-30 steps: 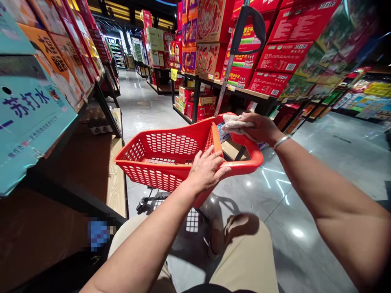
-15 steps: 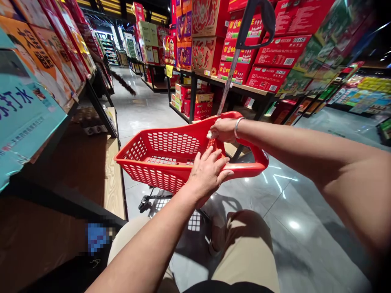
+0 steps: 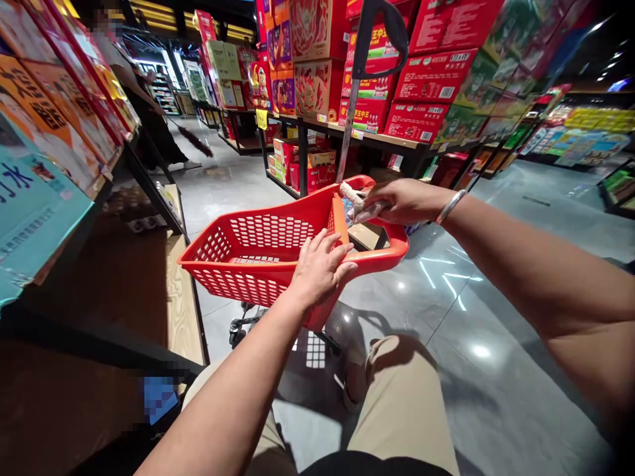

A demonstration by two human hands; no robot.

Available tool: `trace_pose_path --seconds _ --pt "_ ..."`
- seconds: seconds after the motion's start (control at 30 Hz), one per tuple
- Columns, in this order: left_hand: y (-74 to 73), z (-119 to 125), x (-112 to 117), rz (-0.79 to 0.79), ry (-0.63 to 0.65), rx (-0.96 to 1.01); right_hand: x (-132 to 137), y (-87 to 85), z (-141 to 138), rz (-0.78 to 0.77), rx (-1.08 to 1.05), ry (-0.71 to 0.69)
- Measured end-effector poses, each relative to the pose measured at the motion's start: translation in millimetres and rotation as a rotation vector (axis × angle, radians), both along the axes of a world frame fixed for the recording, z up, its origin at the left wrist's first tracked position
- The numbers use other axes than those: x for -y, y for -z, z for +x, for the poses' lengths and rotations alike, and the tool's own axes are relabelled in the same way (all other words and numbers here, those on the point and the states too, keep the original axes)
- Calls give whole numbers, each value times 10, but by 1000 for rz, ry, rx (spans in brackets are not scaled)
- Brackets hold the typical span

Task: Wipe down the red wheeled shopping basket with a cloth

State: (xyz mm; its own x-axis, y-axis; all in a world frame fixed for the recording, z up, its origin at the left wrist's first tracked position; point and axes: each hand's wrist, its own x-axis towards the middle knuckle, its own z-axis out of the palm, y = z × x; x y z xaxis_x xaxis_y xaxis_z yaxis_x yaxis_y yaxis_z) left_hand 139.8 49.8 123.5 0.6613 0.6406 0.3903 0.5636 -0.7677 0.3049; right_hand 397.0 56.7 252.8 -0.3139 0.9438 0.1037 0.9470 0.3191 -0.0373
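A red plastic shopping basket (image 3: 243, 266) with perforated walls sits on a wheeled cart frame in front of my legs. My left hand (image 3: 321, 261) lies over its near rim by the handle end, fingers stretched out and slightly spread. At the far corner of that end, my right hand (image 3: 391, 201), with a silver bangle at the wrist, is closed on a crumpled whitish cloth (image 3: 351, 194). The cloth is against the basket's upper edge, and part of it is hidden by my fingers. A metal pole with a dark loop handle (image 3: 364, 46) rises behind the basket.
Shelves with stacked red cartons (image 3: 417, 122) stand beyond the basket. On the left, a wooden shelf (image 3: 184, 291) and a turquoise box (image 3: 40, 205) are close to my arm. A person (image 3: 143, 99) holding a brown duster (image 3: 193, 140) walks in the aisle at back left.
My right hand has drawn back to the right, and more of the cloth shows. The basket appears slightly further left, with my left hand still on its rim. A person has come into view.
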Motion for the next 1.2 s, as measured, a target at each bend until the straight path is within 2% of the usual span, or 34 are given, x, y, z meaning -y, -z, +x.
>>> trace_pose_path --seconds 0.1,0.2,0.3,0.4,0.5,0.6,0.67,0.77,0.83,0.93,1.07,1.13,1.2 --pt "-6 -1 -47 1 -4 -15 285 29 -47 13 4 -102" --pt "-20 -10 -86 -11 3 -23 548 55 -116 43 -65 -105" --pt "-24 -27 -116 -34 9 -23 782 149 -251 144 -194 -101" --pt "-25 -56 -152 -51 22 -17 1024 370 -456 292 -383 -75" --pt "-34 -102 -201 -59 61 -9 1213 714 -587 460 -513 25" --pt "-50 -151 -236 -81 116 0 1197 1069 -517 671 -602 215" --pt "-59 -177 -233 -86 139 10 1049 1256 -418 835 -729 381" --pt "-58 -208 -196 -86 143 25 767 1455 -387 932 -977 521" --pt "-46 -229 -169 -80 144 43 663 1563 -509 965 -1092 563" --pt "-24 -263 -150 -62 149 59 728 1733 -847 1026 -1127 682" --pt "-3 -301 -152 -47 146 55 951 2049 -1319 918 -1117 791" --pt "1 -314 -147 -49 143 54 970 2260 -1499 755 -1059 785" --pt "1 -325 -135 -46 142 60 917 2483 -1639 512 -937 675"
